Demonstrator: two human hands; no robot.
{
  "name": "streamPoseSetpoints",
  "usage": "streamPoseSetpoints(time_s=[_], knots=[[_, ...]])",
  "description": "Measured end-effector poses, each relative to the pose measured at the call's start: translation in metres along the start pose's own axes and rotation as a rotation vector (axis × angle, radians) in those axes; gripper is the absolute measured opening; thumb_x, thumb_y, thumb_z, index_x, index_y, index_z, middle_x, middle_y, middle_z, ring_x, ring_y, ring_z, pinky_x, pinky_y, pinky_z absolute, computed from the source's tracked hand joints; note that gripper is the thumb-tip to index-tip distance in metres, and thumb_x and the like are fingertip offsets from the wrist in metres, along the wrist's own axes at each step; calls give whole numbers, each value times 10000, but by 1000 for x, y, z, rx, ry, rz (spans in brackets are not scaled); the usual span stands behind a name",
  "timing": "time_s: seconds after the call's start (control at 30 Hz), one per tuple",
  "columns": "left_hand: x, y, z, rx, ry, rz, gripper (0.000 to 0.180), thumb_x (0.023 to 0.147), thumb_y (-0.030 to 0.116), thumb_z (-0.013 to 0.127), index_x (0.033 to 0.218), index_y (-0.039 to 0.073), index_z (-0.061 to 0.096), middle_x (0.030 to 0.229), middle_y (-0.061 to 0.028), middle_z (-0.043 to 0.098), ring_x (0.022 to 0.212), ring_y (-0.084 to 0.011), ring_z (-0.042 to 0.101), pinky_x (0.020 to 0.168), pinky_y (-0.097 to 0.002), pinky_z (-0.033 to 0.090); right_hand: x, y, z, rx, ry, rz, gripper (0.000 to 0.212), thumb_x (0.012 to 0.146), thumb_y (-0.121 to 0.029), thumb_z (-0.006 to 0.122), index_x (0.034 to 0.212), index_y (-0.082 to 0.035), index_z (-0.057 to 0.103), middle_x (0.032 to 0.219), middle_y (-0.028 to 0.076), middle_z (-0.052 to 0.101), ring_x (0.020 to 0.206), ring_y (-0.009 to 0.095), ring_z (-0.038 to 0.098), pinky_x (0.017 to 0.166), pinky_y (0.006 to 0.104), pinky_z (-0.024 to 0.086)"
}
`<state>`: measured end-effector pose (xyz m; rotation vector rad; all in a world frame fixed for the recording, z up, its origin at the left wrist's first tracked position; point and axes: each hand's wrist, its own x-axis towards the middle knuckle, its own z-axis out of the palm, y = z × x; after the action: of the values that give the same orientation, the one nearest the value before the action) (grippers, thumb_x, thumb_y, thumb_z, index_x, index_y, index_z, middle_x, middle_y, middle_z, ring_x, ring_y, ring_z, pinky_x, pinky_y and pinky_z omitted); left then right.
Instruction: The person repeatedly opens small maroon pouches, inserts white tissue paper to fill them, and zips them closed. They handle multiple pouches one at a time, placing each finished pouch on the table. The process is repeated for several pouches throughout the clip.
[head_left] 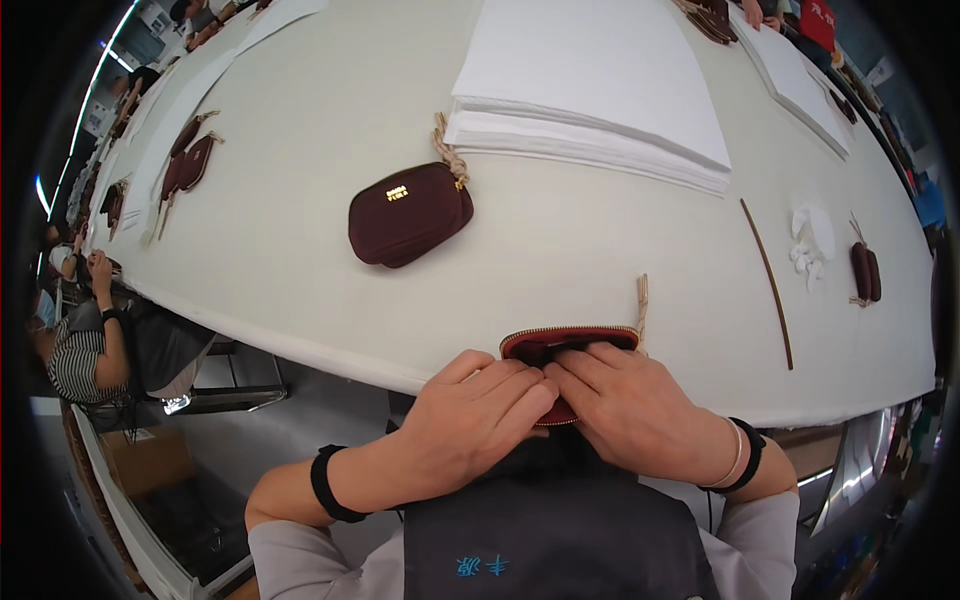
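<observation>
A small dark red zip pouch (570,333) lies at the table's near edge, its zipper undone and its mouth spread wide, with red lining inside. My left hand (475,410) grips the pouch's near left side, fingers bent over its edge. The fingers of my right hand (635,405) curl into the mouth on the right, so their tips are hidden. Both hands meet at the middle of the pouch. From its right end a beige braided cord (642,300) stretches away across the table. Farther off to the left, a stack of closed maroon pouches (405,220) rests with braided cords at its corner.
A thick stack of white sheets (590,90) lies beyond the pouches. To the right are a thin brown strip (768,285), crumpled white material (812,240) and more pouches (866,272). Other pouches (187,165) lie far left. A person in stripes (90,355) sits at the left.
</observation>
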<state>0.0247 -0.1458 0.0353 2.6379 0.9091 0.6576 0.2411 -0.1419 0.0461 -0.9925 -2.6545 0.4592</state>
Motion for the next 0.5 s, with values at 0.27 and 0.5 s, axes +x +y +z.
streamPoseSetpoints(time_s=[0.27,0.5], knots=[[8,-4,15,144,-110,9,186,769,84,665,909,75,542,752,-40,569,747,-194,588,641,-318,471,-8,-3,2,-80,-141,-22,197,736,-29,629,916,48,610,848,129,603,763,246,623,622,356,532],[8,-16,14,-106,-191,94,187,761,59,691,934,39,621,754,-59,602,810,-245,617,694,-355,502,3,5,-13,-99,-444,58,117,751,-95,692,780,-8,619,779,145,641,739,303,656,627,396,532]])
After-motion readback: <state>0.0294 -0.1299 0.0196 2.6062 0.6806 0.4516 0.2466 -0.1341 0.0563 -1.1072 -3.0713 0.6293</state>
